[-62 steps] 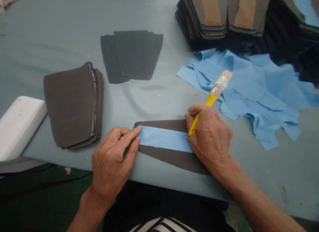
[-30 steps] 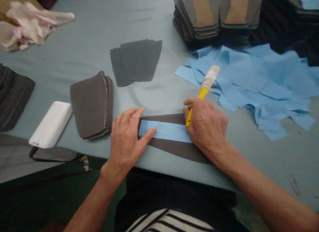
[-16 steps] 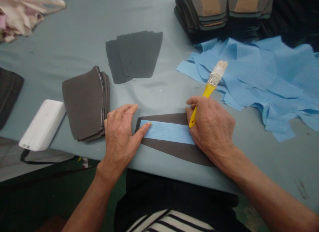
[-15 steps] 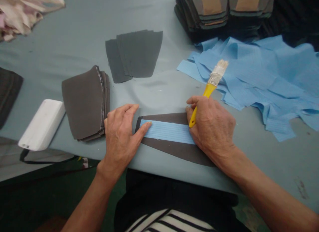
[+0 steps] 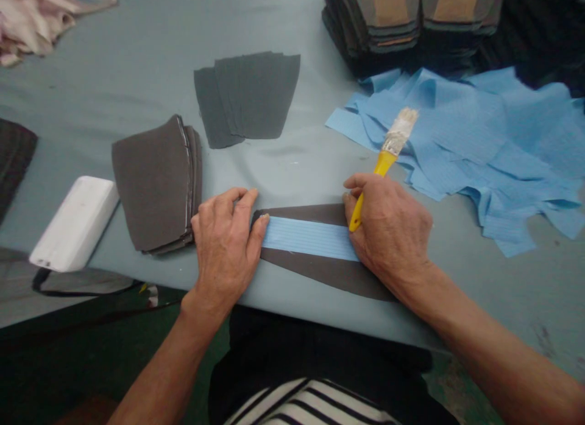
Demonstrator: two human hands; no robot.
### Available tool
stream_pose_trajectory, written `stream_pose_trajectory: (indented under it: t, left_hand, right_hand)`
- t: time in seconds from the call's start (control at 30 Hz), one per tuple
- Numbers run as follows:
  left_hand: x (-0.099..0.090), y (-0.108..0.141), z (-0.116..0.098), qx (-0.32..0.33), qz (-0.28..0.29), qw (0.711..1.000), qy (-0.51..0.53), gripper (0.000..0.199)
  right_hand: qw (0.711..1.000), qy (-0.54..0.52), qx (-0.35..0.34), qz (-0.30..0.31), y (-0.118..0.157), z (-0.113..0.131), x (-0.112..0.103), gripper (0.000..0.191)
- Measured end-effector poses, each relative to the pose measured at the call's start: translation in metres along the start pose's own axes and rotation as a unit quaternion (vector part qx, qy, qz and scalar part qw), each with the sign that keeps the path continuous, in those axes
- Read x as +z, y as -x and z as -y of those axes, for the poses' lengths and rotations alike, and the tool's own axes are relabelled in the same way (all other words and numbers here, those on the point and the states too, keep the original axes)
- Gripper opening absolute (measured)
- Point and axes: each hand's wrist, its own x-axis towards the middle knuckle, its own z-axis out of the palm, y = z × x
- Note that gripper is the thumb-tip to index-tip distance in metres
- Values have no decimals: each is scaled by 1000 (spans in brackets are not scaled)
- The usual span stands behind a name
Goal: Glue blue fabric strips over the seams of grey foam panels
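Striped black-and-white clothing (image 5: 315,403) fills bottom centre, then it's the worktop (image 5: 283,175). Mid-frame, a blue strip (image 5: 311,237) lies flat on a dark panel (image 5: 320,279). Left hand (image 5: 223,242) is kinda spread, thumb touching the strip's left end; right hand (image 5: 388,221) is closed round a yellow brush (image 5: 382,163), bristles up, and rests over the right end. Hands are well apart. White case (image 5: 75,224) and brown stack (image 5: 150,184) sit at left, grey pieces (image 5: 256,96) upper centre, blue heap (image 5: 461,126) right, dark stacks (image 5: 393,38) upper right.
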Motion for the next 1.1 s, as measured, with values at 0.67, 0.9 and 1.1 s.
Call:
stream_pose_trajectory:
  t: [0.67, 0.9, 1.1]
  left_hand:
    - [-18, 11, -22, 50, -23, 994, 93, 48]
    - [2, 40, -51, 125, 45, 989, 62, 73]
    - [12, 39, -49, 134, 15, 990, 27, 82]
  right_hand:
    - [1000, 12, 25, 13, -2, 6, 1, 18]
    - [999, -7, 32, 13, -3, 7, 0, 16]
    - [1000, -2, 5, -9, -2, 5, -2, 14]
